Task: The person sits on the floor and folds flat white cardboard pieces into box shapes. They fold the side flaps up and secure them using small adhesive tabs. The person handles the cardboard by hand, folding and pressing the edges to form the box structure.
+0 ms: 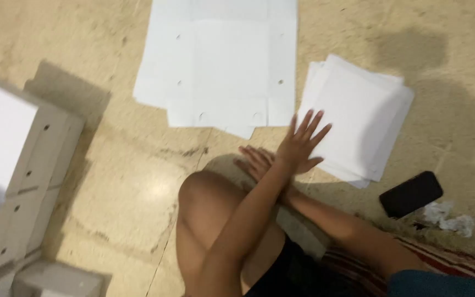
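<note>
Seated on the tiled floor [111,181], I cross my forearms; my left hand [302,144] lies flat, fingers spread, on the corner of a stack of white sheets [358,115]; my right hand [255,162] rests released beside it; a dark phone [411,193] lies near.

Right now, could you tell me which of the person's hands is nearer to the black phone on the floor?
The left hand, resting on the stack of white sheets and left of the black phone. The right hand lies farther left, crossed beneath it.
</note>
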